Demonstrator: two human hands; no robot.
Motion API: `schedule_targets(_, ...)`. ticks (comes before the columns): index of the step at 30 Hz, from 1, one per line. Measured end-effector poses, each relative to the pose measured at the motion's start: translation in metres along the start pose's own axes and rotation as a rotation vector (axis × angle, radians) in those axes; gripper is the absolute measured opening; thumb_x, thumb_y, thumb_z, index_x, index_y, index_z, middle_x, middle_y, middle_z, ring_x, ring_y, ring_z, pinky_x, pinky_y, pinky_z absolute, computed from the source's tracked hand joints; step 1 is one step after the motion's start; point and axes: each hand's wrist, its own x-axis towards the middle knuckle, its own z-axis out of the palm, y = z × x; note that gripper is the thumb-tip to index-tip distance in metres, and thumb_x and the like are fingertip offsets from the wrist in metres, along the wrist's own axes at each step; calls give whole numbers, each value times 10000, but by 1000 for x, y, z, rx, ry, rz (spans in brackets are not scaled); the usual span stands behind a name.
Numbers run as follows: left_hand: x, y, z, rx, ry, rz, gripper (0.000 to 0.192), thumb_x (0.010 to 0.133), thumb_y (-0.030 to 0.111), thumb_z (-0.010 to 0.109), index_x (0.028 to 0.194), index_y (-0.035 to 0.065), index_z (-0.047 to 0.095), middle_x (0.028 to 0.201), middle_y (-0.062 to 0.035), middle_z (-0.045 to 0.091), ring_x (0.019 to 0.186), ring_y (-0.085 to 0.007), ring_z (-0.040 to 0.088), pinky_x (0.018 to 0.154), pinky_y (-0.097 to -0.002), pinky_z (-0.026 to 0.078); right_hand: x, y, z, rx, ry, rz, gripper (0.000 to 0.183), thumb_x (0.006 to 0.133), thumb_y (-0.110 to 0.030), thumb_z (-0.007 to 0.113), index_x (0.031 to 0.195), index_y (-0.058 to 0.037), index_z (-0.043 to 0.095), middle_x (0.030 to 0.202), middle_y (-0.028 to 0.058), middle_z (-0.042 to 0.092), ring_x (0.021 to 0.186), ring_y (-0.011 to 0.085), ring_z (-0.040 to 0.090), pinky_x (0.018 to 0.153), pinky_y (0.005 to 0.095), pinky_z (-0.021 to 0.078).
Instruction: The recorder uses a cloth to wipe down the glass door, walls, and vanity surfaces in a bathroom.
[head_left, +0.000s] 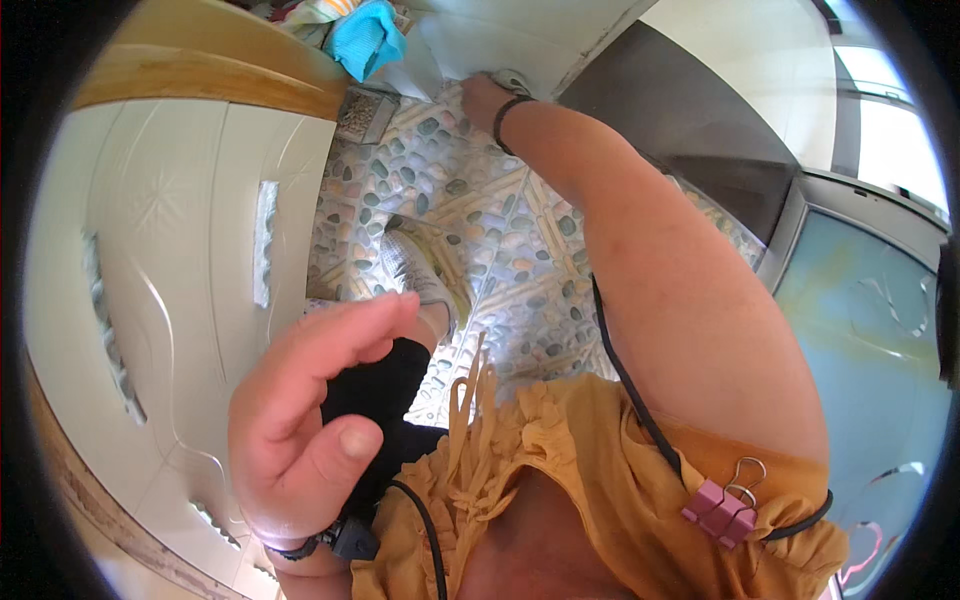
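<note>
My left hand (304, 409) is raised in front of my body, its fingers bent forward and its thumb apart. Nothing is held in it. My right arm reaches far out, down to the floor by the base of a white wall panel. There my right hand (480, 103) is beside a small rounded whitish thing (511, 79), partly hidden by the wrist. The fingers are too far off to tell whether they grip anything. Below lies a floor of pebble-patterned tiles (480, 240), where my foot in a light sneaker (412, 266) stands.
White cabinet doors (187, 247) with wavy handles rise on the left under a wooden edge (217, 75). A turquoise cloth (367, 37) hangs above a clear container of grains (365, 114). A dark panel (675, 127) and a blue glass-fronted door (862, 300) stand on the right.
</note>
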Motion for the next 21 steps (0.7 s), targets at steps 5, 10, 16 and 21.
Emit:
schedule_targets(5,-24,7,-2,-30,87,84,742,893,505,641,1289,-110,521,1199,-255,635,1091,-338,642,958,-403,482,-81,19,-11,-267,-321,-203,217,864,-232,636,1022,-133,747,1057,67,708,1041,253,633,833,417,497)
schedule_targets(10,-29,3,-8,-39,-42,112,735,898,482,647,1289,-125,510,1188,-257,641,1093,-332,642,952,-397,485,-91,20,-43,-230,31,-206,215,843,-252,665,1040,-204,735,1191,-12,645,1164,191,521,946,367,402)
schedule_targets(16,-6,2,-4,12,-174,-24,710,892,429,653,1305,-127,502,1264,-247,606,1175,-313,597,1002,-390,438,-42,59,-37,-626,403,-229,255,791,-259,630,969,-104,726,1148,51,586,1143,205,465,966,309,389)
schedule_targets(21,4,9,12,21,-236,-14,684,900,411,642,1316,-114,504,1270,-237,607,1189,-301,590,1001,-383,437,-42,40,83,-552,200,-194,272,852,-208,560,1062,-106,700,1197,85,582,1142,234,502,916,385,429)
